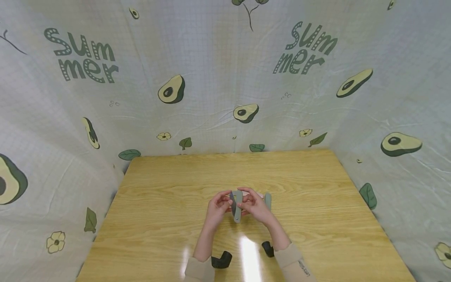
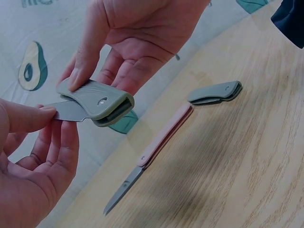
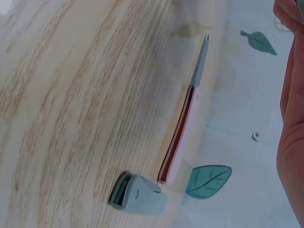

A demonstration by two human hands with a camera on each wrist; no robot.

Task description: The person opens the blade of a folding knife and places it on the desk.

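Observation:
A green folding knife (image 2: 97,99) is held between both hands over the table, its blade (image 2: 70,111) partly out of the handle. My left hand (image 1: 215,210) pinches the blade between thumb and fingers. The handle is gripped by my right hand (image 1: 257,207), thumb on its near side in the left wrist view. Below on the table lies a pink folding knife (image 2: 166,135) with its blade out straight. Close to the pink handle's end rests a second green folding knife (image 3: 145,197), folded, also visible beside my right hand in the head view.
The wooden table (image 1: 158,196) is bounded at the back and sides by a pale cloth (image 1: 208,51) printed with avocados and leaves. Black curved pieces (image 1: 222,260) show beside the forearms. Light glares on the table's near part.

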